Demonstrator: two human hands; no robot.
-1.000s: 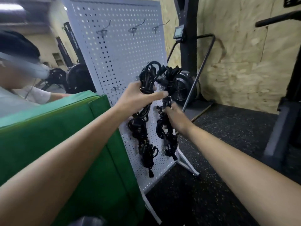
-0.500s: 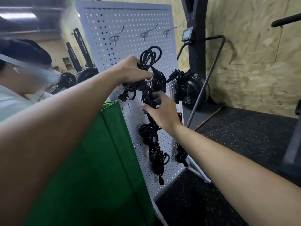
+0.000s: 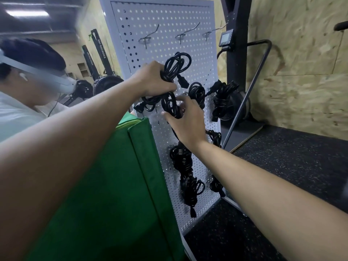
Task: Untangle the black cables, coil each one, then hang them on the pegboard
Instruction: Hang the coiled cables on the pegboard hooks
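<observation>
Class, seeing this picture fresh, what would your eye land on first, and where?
The left hand gripping a bundle of black cable at the middle of the grey pegboard, with the right hand open just below it. Then the green mat at lower left, and bare hooks along the board's top.

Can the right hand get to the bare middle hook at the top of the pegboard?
Probably yes. The right hand is open and grips nothing, and the middle hook is bare. The coiled cable gripped by the left hand sits between them, so the hand would need to go around it.
</observation>
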